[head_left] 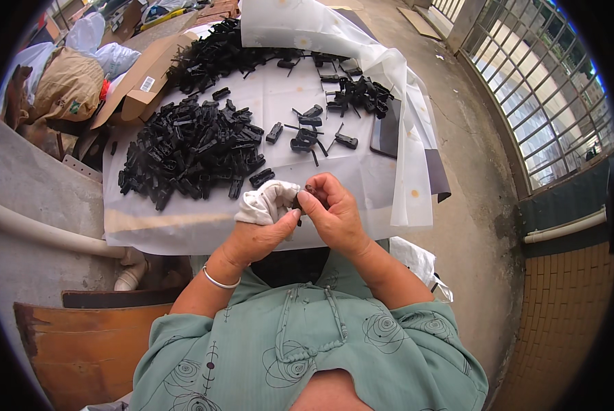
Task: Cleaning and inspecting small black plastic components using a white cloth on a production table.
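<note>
Black clip (314, 197) pinched between right hand (334, 212) fingertips, left hand (262, 233) thumb alongside (cloth-wrapped fingers).

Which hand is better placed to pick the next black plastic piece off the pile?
Probably the left hand: the big pile of black plastic pieces lies on its side, though it holds a white cloth.

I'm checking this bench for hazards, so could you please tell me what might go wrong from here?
1. The small black part is pinched between the left hand and right hand over the table's near edge; if the grip slips, it may drop into the lap or onto the floor.
2. The white cloth wrapped on the left fingers could snag the part.
3. The big pile of black parts reaches close to the sheet's left edge; a nudge might spill some.
</note>
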### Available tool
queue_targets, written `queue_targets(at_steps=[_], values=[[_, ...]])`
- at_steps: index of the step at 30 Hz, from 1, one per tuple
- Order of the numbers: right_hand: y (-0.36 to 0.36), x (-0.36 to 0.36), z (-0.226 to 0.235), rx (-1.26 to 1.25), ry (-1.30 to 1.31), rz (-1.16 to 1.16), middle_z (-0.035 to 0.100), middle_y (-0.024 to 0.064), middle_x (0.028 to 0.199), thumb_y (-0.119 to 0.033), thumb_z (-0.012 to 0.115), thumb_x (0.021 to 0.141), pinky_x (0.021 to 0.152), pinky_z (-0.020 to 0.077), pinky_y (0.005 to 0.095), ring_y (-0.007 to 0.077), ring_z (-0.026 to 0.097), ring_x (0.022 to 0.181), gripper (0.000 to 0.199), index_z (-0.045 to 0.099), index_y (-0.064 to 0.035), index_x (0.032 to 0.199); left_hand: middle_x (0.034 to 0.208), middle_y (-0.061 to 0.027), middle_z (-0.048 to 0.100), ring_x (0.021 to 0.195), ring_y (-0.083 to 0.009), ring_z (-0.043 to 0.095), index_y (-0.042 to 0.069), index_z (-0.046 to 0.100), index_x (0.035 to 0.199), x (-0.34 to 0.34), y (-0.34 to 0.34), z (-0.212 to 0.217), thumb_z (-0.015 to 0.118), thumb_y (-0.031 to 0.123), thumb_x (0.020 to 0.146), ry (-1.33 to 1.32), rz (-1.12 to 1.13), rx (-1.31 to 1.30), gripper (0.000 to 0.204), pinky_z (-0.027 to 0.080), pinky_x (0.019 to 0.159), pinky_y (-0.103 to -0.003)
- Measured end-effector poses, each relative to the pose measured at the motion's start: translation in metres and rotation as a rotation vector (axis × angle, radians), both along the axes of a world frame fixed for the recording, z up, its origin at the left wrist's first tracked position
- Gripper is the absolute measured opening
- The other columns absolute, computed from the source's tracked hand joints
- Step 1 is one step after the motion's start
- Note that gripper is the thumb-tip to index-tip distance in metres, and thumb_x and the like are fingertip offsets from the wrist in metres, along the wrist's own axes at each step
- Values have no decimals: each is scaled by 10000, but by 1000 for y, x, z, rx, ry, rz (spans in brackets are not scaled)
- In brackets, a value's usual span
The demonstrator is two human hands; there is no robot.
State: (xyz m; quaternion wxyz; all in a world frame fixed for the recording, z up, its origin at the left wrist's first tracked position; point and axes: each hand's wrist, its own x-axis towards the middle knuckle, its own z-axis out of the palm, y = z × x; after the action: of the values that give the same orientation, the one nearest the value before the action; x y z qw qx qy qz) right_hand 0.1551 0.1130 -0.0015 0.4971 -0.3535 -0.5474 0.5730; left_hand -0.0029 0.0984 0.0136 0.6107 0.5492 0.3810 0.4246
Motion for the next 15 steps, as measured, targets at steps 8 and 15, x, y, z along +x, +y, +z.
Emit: queue_targets(at_steps=[8,15], values=[[-6,2,1,299,-282,5,493,27,646,-147,511,916,534,386,247,100,437,575,155,536,-10,848,899,-27,531,711,-51,489,24,490,1052,0,-1,5,533,17,837,40,96,-33,219,441,553,-194],[-8,2,5,317,-362,-5,473,145,578,-139,527,886,489,385,331,255,441,489,185,503,-5,760,895,-41,538,815,-98,501,-32,494,1063,4,-3,-6,530,5,811,93,130,110,257,438,751,-230]])
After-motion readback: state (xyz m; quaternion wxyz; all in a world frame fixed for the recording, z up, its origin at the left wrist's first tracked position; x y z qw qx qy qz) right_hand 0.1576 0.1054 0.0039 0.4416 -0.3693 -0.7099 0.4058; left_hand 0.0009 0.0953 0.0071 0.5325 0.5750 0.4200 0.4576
